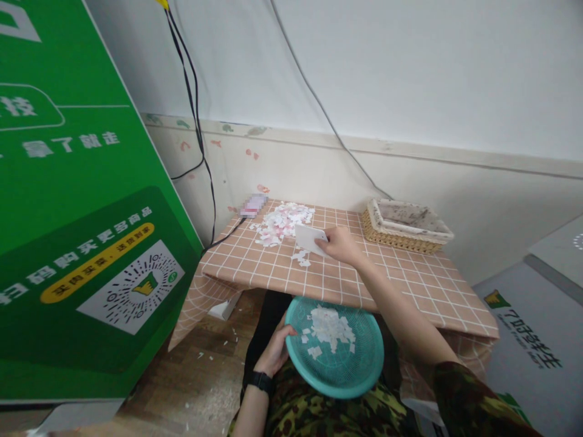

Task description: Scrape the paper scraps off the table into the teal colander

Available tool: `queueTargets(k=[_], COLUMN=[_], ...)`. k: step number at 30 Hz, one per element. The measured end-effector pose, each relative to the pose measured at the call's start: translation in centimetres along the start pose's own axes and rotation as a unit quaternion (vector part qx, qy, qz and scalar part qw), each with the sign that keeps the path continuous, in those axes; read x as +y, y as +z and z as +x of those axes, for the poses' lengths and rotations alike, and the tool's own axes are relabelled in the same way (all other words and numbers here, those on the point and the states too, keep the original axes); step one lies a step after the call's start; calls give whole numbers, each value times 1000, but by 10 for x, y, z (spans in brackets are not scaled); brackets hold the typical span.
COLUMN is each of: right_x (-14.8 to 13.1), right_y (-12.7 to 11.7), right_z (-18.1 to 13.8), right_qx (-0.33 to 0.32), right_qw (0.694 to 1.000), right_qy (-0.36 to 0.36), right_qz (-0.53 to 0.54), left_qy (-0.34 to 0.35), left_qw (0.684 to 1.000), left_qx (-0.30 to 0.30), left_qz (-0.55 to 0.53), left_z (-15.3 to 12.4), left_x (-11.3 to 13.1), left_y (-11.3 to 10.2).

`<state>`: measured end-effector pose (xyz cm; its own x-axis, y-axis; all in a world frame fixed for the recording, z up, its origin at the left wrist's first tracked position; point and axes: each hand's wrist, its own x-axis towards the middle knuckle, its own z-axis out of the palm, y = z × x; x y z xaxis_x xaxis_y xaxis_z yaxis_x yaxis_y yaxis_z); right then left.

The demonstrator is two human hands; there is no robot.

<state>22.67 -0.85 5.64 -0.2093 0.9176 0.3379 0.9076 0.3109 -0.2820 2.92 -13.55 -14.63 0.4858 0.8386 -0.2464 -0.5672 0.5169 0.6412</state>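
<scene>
My right hand (pixel 339 244) grips a flat white card (pixel 310 238) that stands tilted on the checked tablecloth. Just left of the card lies a pile of white and pinkish paper scraps (pixel 281 221), and a few loose scraps (pixel 301 258) sit below it. With my left hand (pixel 277 347) I hold the left rim of a green plastic basket (pixel 371 370), thumb over the edge. The basket is below the table's front edge, against my lap. White paper scraps (pixel 328 328) lie in its bottom.
A wicker basket with a cloth lining (pixel 407 243) stands at the table's back right. A blurred flat object (pixel 254 206) with a black cable lies at the back left. A green printed cabinet (pixel 68 243) flanks the left side. Scraps litter the wooden floor (pixel 191 388).
</scene>
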Motion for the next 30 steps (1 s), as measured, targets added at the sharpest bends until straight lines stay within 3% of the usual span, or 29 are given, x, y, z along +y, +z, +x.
queueTargets(k=[6, 16, 22, 28, 30], right_x=[-1, 11, 21, 35, 44], right_y=[-17, -19, -20, -14, -14], right_z=[-2, -4, -1, -11, -18], right_qx=[-16, -54, -30, -57, -32], right_qw=[1000, 998, 998, 993, 994], right_qy=[-10, -18, -10, -2, 24], right_qz=[-4, 32, 50, 103, 103], left_qy=[-2, -4, -14, -8, -2], left_qw=[1000, 1000, 1000, 1000, 1000], left_qx=[-6, -1, 4, -4, -4], left_qz=[-11, 0, -3, -6, -8], left_z=[0, 1, 1, 2, 2], left_x=[0, -1, -1, -3, -3], left_y=[0, -2, -2, -6, -5])
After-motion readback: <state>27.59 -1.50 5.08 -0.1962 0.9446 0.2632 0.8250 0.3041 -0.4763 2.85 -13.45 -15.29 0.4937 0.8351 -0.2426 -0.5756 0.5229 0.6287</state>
